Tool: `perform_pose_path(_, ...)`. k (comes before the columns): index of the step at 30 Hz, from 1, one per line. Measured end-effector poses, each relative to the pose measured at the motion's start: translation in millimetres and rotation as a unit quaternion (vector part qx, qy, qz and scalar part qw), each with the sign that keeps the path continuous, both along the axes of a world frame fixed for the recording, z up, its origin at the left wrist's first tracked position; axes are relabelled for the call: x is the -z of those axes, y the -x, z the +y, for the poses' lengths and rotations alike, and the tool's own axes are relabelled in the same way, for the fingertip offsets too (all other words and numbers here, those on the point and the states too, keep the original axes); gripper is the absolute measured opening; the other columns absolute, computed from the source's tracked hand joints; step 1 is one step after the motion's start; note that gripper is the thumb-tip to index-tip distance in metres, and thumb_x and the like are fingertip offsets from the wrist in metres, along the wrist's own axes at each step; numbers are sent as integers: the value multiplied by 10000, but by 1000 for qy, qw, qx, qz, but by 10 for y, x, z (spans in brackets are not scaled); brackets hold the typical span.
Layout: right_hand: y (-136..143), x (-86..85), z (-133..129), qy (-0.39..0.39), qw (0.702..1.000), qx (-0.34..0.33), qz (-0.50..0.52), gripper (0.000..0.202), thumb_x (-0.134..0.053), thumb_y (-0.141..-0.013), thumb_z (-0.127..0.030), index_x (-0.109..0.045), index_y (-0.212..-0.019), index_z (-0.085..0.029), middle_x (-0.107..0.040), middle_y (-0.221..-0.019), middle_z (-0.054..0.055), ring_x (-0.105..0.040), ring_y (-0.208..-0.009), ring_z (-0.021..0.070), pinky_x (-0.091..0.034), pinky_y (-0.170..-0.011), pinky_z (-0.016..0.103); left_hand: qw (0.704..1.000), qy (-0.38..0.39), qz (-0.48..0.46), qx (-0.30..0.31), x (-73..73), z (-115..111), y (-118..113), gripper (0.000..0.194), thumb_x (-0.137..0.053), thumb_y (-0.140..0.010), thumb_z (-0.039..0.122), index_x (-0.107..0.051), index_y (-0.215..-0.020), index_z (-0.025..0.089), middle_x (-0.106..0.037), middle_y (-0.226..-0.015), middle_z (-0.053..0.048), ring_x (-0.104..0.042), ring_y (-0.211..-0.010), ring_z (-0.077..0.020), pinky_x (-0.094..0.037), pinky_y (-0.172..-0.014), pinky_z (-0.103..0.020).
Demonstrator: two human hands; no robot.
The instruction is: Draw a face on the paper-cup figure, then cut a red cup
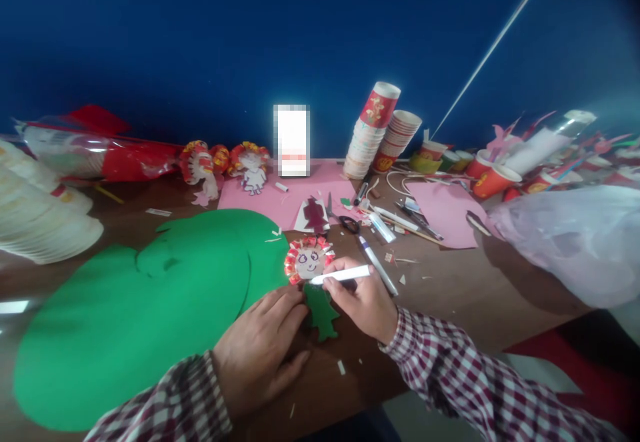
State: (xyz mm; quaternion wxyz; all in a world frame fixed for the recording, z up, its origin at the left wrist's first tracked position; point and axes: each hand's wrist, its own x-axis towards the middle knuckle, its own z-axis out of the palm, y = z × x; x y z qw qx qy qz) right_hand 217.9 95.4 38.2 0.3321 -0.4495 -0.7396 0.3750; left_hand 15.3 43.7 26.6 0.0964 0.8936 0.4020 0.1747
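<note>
My right hand (367,299) pinches a white marker (347,274) between thumb and fingers, its tip at the lower edge of a paper doll's round head (309,263). The head has a drawn smiling face and a frill of red-and-white curls. Below it lies the doll's green paper body (323,312). My left hand (265,342) rests palm down on the table, fingers stretched out and thumb apart, fingertips touching the doll's left side. A second white marker with a purple band (377,265) lies just beyond my right hand.
Large green sheets (165,309) cover the left. Scissors (349,223), a glue tube (383,227) and paper scraps lie behind the doll, near pink paper (443,212). Stacked paper cups (365,142) lean by the blue wall. Finished-looking dolls (251,172) stand at back left; a plastic bag (565,235) sits right.
</note>
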Motion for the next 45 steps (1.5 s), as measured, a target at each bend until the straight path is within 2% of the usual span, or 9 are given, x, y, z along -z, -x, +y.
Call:
perform_pose_path(12, 2, 9, -8, -13, 1000, -2, -15, 127, -513, -880, -269, -599, -902, -178, -636, -700, 5, -578, -598, 119, -431, -530, 209, 1000, 9, 8, 2, 4, -9, 3, 415, -554, -764, 263, -489, -1150, 126, -492, -1244, -151, -444, -1174, -297, -433, -970, -472)
perform_pose_path(36, 4, -7, -5, -22, 999, -4, -27, 119, -516, -877, -256, -605, -890, -180, -642, -695, -2, -580, -584, 115, -441, -558, 218, 1000, 1, -2, -5, 11, 0, 3, 400, -549, -766, 262, -510, -1146, 141, -510, -1240, -141, -463, -1168, -288, -444, -964, -454)
perform_pose_path(45, 5, -6, -11, -22, 999, -1, -26, 121, -517, -875, -265, -604, -889, -182, -643, -681, -3, -562, -545, 109, -424, -512, 211, 999, -29, -14, 5, 82, -10, 42, 448, -549, -803, 325, -467, -1195, 125, -500, -1263, -168, -453, -1188, -299, -449, -961, -470)
